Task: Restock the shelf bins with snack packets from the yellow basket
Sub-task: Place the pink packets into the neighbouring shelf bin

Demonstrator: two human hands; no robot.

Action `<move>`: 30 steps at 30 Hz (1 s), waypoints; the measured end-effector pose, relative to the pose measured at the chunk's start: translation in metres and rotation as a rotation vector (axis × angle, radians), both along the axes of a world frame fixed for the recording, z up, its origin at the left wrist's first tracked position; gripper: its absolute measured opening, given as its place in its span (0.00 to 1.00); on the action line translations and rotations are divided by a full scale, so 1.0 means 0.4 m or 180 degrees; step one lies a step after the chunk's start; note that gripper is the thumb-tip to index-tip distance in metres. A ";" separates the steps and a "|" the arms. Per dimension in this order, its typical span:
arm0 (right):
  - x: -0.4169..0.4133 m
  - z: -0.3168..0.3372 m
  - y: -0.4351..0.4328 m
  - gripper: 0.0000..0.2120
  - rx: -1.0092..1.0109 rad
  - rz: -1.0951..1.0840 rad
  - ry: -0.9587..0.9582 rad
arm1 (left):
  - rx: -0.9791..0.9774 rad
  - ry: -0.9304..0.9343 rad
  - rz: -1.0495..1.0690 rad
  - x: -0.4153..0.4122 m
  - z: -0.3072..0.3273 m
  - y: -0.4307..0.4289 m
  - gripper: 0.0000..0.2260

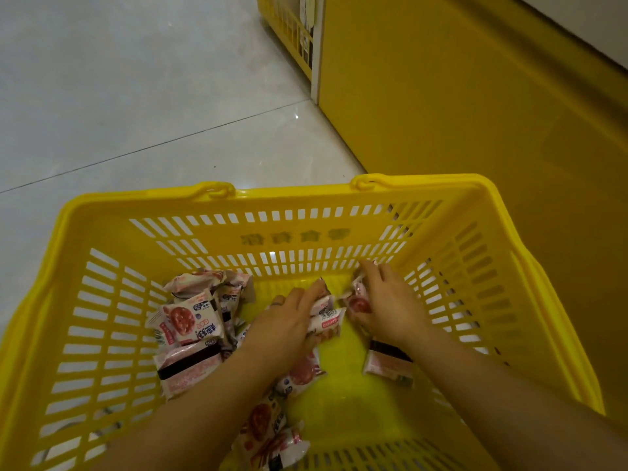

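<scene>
A yellow slotted plastic basket (295,237) stands on the floor below me. Several pink-and-white snack packets (192,319) lie in it, most heaped at its left side. Both my hands reach down into the basket. My left hand (289,321) lies over packets in the middle, its fingers curled on a packet with a barcode (328,321). My right hand (387,300) is near the far right of the basket floor and grips a packet with a red circle (356,302). A single packet (387,363) lies under my right forearm.
A yellow shelf base (458,107) runs along the right, close to the basket. Another yellow slotted basket or bin (289,25) sits at the top by a white post. Pale floor tiles (136,96) spread to the left.
</scene>
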State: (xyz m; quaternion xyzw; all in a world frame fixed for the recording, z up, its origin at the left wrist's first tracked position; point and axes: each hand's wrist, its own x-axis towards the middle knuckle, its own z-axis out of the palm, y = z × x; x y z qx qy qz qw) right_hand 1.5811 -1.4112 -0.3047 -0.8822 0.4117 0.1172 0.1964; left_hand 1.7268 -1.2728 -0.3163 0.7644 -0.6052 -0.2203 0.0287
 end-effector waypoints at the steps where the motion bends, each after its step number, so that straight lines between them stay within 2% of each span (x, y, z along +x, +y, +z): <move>1: -0.009 -0.011 0.010 0.44 -0.0055 0.0032 -0.0024 | 0.0074 0.0022 0.0134 -0.001 -0.001 -0.003 0.41; 3: -0.027 -0.023 0.032 0.49 0.0051 -0.0190 -0.0322 | 0.0309 0.0314 0.0542 0.000 -0.001 -0.012 0.45; 6: -0.037 -0.033 0.065 0.52 0.0355 -0.0515 -0.0655 | 0.0491 0.0397 0.0632 -0.017 -0.002 -0.028 0.41; 9: -0.030 -0.057 0.089 0.38 0.0344 -0.0253 -0.0702 | 0.0533 0.0400 0.0576 -0.053 -0.007 -0.038 0.38; 11: -0.018 -0.056 0.076 0.35 0.0324 -0.0177 -0.0464 | 0.0550 0.0440 0.0614 -0.058 -0.014 -0.039 0.38; 13: -0.007 -0.039 0.047 0.38 0.0598 -0.0394 -0.0296 | 0.0418 0.0772 0.0816 -0.043 -0.010 -0.036 0.37; 16: 0.001 0.025 0.008 0.34 0.0972 -0.0741 -0.0594 | 0.0075 0.1707 0.1249 -0.016 0.022 -0.028 0.32; 18: -0.001 0.096 0.003 0.33 0.0938 -0.0835 -0.0771 | -0.0197 0.2286 0.1454 -0.009 0.065 -0.025 0.27; 20: -0.007 0.192 0.010 0.34 0.0892 -0.0946 -0.1024 | -0.0452 0.2662 0.1600 -0.006 0.123 -0.027 0.27; 23: -0.036 0.365 0.028 0.24 0.0604 -0.1072 -0.1478 | -0.0844 0.2861 0.1561 -0.014 0.243 -0.031 0.31; 25: -0.068 0.498 0.048 0.24 0.0397 -0.1148 -0.1763 | -0.1119 0.2976 0.1459 -0.032 0.347 -0.039 0.33; 27: -0.110 0.639 0.078 0.25 0.0211 -0.1196 -0.2105 | -0.1477 0.3127 0.1418 -0.064 0.472 -0.046 0.30; 30: -0.189 0.848 0.139 0.20 -0.0091 -0.1101 -0.2711 | -0.2146 0.3454 0.1250 -0.134 0.678 -0.041 0.23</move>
